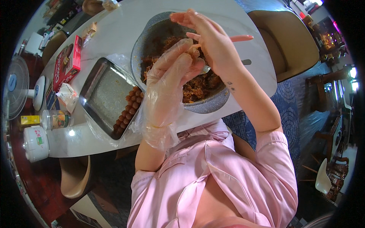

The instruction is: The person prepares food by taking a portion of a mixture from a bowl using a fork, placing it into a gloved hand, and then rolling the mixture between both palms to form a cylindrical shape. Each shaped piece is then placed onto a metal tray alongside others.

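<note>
My left hand [173, 66], in a clear loose plastic glove, is raised over a large grey speckled pot [207, 108]. Its fingers are curled together; whatever they may hold is hidden. Beside it my bare right hand [213, 43] hovers with fingers stretched and apart, its palm turned toward the glove. The pot holds a brown-orange shredded mixture [195, 89]. Behind the right wrist, a grey utensil handle [246, 62] and a slim pinkish-orange piece [241, 38] stick out over the rim. Left of the glove lies a metal tray [108, 81] with rows of brown balls [127, 114] along its right side.
On the white table [95, 146] stand a red box [67, 60], a crumpled white packet [67, 97], a clear jar [57, 119] and a white container [36, 144]. A fan [18, 87] is at far left. Tan chairs [285, 43] stand round the table.
</note>
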### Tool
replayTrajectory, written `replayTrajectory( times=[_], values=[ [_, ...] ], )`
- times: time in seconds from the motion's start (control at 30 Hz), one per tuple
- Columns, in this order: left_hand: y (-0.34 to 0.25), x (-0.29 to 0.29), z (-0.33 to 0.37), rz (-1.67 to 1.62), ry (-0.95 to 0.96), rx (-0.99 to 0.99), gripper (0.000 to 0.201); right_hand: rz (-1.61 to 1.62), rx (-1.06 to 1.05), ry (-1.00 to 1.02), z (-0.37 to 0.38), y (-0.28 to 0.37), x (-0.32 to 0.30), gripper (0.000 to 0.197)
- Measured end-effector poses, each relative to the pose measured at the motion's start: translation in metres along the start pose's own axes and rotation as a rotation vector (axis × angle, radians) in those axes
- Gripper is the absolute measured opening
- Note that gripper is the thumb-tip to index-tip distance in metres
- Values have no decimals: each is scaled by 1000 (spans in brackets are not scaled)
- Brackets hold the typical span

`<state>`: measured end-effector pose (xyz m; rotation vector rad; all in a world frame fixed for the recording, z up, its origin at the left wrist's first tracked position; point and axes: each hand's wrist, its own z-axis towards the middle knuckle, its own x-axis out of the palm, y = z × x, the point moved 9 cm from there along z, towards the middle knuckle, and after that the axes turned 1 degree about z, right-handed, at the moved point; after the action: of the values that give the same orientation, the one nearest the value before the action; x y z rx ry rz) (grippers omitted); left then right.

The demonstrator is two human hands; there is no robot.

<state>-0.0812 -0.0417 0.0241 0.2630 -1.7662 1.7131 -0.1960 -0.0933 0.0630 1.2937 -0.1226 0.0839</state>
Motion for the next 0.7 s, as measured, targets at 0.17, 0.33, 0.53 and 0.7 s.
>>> replayTrajectory(
  times=[0.17,0.33,0.53,0.7],
  values=[
    [5,-6,-2,-157,17,-63,47,-169,-215,105,3,18,-6,46],
    [12,11,-5,-318,52,-204,54,-971,-531,313,-19,13,44,50],
    [20,25,-13,-777,202,-310,74,-1150,-549,263,-10,17,39,53],
    [3,11,-6,-1044,318,-195,85,-1141,-536,321,-28,12,42,52]
  ],
)
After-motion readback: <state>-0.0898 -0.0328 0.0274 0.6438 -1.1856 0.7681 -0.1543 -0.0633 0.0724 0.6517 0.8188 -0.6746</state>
